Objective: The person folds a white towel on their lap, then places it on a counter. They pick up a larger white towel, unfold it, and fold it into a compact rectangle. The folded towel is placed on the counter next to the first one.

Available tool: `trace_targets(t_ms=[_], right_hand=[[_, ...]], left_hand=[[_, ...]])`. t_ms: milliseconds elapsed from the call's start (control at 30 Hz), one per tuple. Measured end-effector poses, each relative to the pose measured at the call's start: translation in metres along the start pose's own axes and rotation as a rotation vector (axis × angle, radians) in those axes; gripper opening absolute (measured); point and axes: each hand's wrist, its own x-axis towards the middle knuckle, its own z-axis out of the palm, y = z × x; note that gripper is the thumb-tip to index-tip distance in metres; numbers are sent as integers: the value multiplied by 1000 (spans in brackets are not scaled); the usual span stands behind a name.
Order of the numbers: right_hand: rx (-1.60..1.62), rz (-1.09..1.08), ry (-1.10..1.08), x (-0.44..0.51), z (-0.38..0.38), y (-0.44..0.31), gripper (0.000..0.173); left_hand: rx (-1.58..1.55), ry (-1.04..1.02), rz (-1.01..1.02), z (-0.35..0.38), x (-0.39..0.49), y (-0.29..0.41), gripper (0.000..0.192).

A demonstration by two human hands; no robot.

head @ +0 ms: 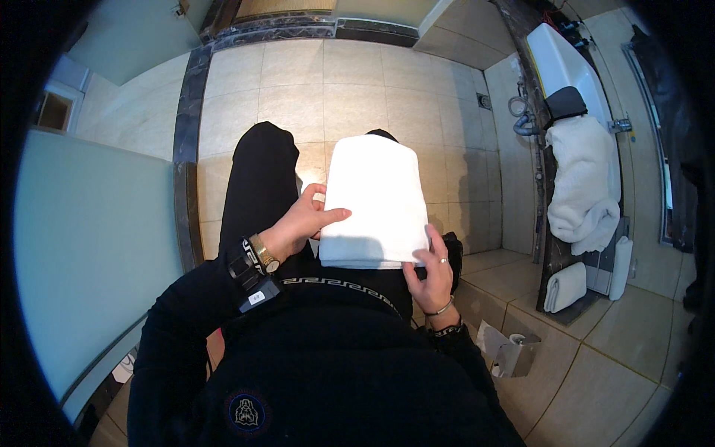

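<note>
A folded white towel (374,195) rests over my right thigh, its layered fold towards my body. My left hand (304,215) grips the towel's left edge, thumb on top and fingers partly hidden beneath it. At the near right corner is my right hand (433,274), its fingertips touching the edge; whether they pinch the cloth is unclear from here. I wear a gold watch (264,254) on the left wrist, beside a black strapped device (251,276).
On the right, a dark counter (550,195) carries a white sink (570,72), a heaped white towel (581,173) and a folded towel (565,286). A metal toilet-paper holder (516,357) is by my right elbow. Frosted glass (95,207) stands at left, above tiled floor (352,67).
</note>
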Motion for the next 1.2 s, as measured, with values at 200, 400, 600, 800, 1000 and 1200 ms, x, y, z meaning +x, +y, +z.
trace_targets(t_ms=[200,400,600,800,1000,1200], right_hand=[[-161,-265,48,-5,3,7,24],[-255,-263,30,-4,3,2,29],[-289,-191,-13,0,3,0,24],[-252,-193,-9,5,-4,-3,20],[-179,-203,-21,2,-5,1,18],[-154,-194,-14,-6,0,7,17]], left_hand=[[-35,-81,21,-6,2,-11,70],[-32,-226,-34,-7,-14,-10,62],[39,-244,-92,-2,-26,-3,57],[21,-219,-61,-4,-22,-12,48],[-54,-238,-44,-9,-15,-20,41],[-151,-212,-44,-6,-22,-14,79]])
